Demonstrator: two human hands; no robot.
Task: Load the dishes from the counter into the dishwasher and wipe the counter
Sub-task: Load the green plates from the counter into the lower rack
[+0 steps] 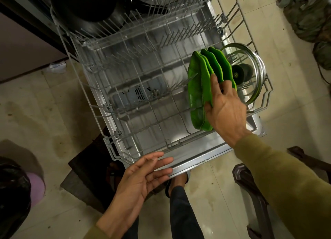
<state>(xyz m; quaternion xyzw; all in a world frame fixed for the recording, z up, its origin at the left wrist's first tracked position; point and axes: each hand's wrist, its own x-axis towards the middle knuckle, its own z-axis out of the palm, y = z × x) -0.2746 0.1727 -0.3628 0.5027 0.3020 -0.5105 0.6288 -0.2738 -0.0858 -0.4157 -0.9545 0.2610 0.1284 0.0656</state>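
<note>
The dishwasher's lower rack (pixel 114 154) is pulled out over the open door (pixel 197 160). Three green leaf-shaped plates (pixel 197 88) stand on edge in the rack's right side. My right hand (pixel 225 106) grips the nearest green plate, thumb on its near face and fingers between the plates. A glass lid with a black knob (pixel 250 74) stands on edge just right of the plates. A black pan (pixel 86 6) sits at the rack's far left. My left hand (pixel 143 178) hovers with straight fingers at the rack's front edge, holding nothing.
Tiled floor (pixel 35 113) surrounds the dishwasher. A dark cabinet (pixel 21 45) stands at the left. A black bag (pixel 12 194) lies at the lower left, a dark chair or stool (pixel 250 185) at the lower right. My leg and foot (pixel 179 194) are below the door.
</note>
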